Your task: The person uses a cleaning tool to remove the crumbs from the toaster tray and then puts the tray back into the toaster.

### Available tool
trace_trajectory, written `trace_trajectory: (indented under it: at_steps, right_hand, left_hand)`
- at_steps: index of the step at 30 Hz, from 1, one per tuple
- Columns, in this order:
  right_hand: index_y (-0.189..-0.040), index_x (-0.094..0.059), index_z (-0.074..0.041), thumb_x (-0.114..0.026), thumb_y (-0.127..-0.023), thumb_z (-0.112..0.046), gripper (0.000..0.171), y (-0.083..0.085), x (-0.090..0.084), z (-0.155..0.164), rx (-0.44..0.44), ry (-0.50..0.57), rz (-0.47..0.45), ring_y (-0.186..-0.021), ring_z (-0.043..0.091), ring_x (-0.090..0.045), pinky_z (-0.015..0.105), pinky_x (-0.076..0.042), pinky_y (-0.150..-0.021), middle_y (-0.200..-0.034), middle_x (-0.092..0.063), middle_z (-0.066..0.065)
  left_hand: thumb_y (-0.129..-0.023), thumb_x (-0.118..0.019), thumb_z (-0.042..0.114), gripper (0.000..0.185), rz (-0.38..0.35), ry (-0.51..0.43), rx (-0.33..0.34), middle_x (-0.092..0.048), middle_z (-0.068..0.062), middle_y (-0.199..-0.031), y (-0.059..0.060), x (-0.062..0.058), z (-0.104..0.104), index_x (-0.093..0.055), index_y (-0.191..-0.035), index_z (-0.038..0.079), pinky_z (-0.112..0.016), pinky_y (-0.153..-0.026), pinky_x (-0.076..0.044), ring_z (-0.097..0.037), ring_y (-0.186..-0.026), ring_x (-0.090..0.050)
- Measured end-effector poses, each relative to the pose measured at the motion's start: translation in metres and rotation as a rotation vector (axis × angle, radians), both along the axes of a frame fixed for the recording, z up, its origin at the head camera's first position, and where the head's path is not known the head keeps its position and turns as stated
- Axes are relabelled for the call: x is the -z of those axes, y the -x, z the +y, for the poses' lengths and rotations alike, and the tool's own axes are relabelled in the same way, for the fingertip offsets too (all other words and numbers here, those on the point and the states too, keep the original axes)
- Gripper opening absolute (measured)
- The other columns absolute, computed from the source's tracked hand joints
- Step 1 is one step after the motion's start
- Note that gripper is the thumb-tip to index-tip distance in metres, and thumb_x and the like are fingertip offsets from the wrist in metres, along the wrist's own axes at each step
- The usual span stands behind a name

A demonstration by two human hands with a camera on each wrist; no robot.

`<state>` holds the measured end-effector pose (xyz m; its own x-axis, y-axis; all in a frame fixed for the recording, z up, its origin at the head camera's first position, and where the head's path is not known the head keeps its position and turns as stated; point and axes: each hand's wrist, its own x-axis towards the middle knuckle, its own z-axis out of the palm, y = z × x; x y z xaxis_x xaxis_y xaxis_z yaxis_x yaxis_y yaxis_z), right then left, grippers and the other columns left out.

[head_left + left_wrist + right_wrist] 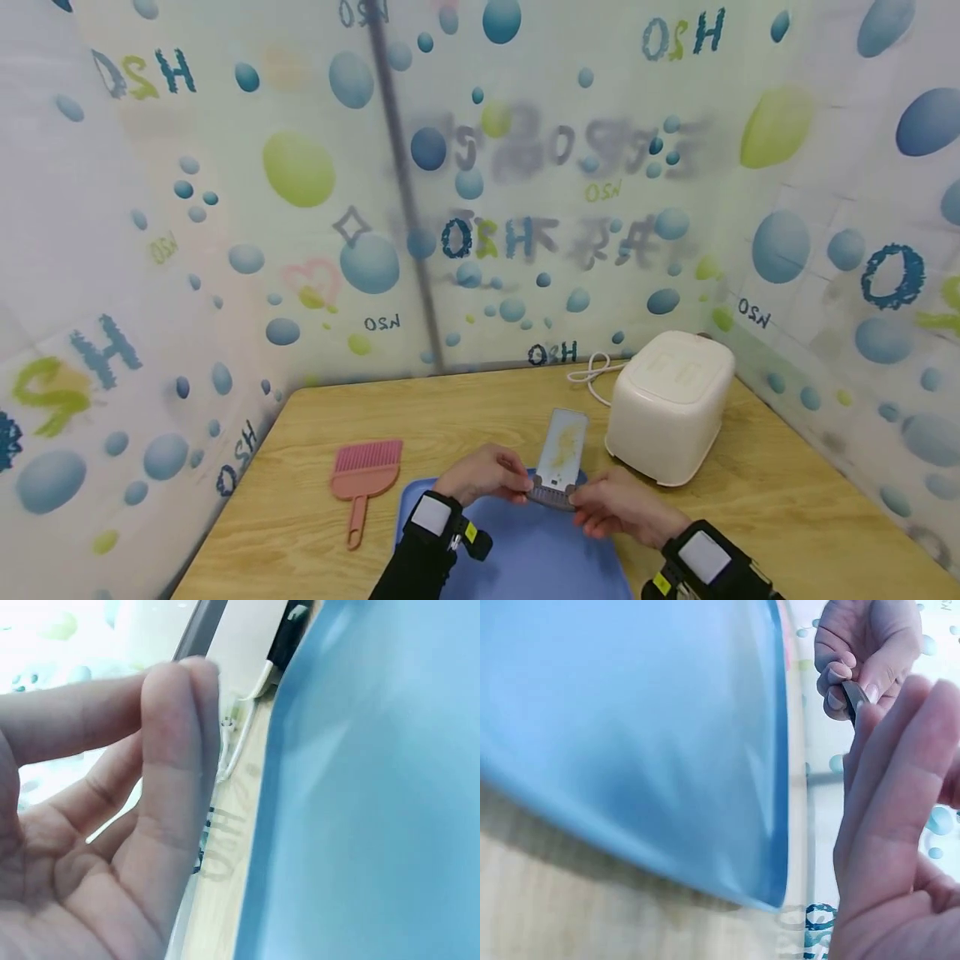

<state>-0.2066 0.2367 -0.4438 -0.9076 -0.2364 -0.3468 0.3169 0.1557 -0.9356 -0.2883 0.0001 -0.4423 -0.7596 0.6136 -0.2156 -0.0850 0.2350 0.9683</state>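
A clear flat container [562, 457] with yellowish residue is pinched at its lower end by the left hand [483, 475] and right hand [618, 507], above a blue tray [525, 558]. If tilted, residue could probably be spilled onto the wooden table [787, 500].

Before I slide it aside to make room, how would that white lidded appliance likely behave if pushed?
The white appliance looks boxy and wide-based, so it would probably slide on the wooden table rather than tip. It seems bulky, possibly fairly heavy. Its white cord trails behind it and may drag or snag.
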Motion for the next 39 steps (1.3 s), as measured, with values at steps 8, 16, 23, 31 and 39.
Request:
trace_trajectory:
  at_steps: [8,16,23,31,39]
  right_hand:
    - [-0.103,-0.066,0.010,-0.063,-0.094,-0.011,0.023,0.012,-0.012,-0.010,0.085,0.020,0.045,-0.063,0.012,-0.069,0.024,-0.059,-0.060,-0.077,-0.072,0.010]
    - [-0.112,-0.064,0.014,-0.061,-0.098,-0.012,0.030,0.022,-0.021,-0.020,0.213,0.036,0.057,-0.070,0.018,-0.072,0.029,-0.061,-0.066,-0.086,-0.073,0.016]
    - [-0.120,-0.060,0.018,-0.057,-0.100,-0.011,0.035,0.029,-0.027,-0.033,0.320,0.097,0.098,-0.075,0.022,-0.074,0.033,-0.062,-0.070,-0.090,-0.073,0.021]
    - [-0.126,-0.057,0.017,-0.054,-0.103,-0.011,0.036,0.032,-0.032,-0.039,0.352,0.101,0.117,-0.078,0.025,-0.075,0.034,-0.061,-0.072,-0.092,-0.074,0.020]
    - [-0.126,-0.057,0.017,-0.056,-0.102,-0.010,0.036,0.032,-0.034,-0.046,0.371,0.136,0.144,-0.078,0.023,-0.075,0.033,-0.061,-0.073,-0.093,-0.074,0.021]
  left_hand:
    - [-0.092,-0.073,0.003,0.007,0.048,-0.079,-0.132,-0.069,-0.010,-0.084,-0.003,-0.004,-0.007,-0.070,-0.095,-0.004,-0.035,-0.075,-0.061,-0.015,-0.070,-0.070]
    - [-0.091,-0.074,0.005,0.011,0.091,-0.175,-0.209,-0.069,-0.010,-0.084,-0.001,-0.010,-0.007,-0.068,-0.094,-0.004,-0.033,-0.075,-0.061,-0.015,-0.069,-0.069]
    - [-0.092,-0.073,0.006,0.012,0.101,-0.235,-0.284,-0.069,-0.012,-0.091,-0.001,-0.012,-0.009,-0.068,-0.095,-0.005,-0.033,-0.076,-0.061,-0.015,-0.073,-0.070]
    - [-0.092,-0.073,0.005,0.012,0.113,-0.277,-0.325,-0.069,-0.013,-0.093,-0.002,-0.018,-0.011,-0.067,-0.095,-0.005,-0.032,-0.076,-0.061,-0.017,-0.075,-0.071]
    - [-0.093,-0.071,0.004,0.011,0.100,-0.290,-0.334,-0.069,-0.014,-0.094,-0.002,-0.019,-0.013,-0.066,-0.095,-0.006,-0.032,-0.076,-0.061,-0.017,-0.075,-0.071]
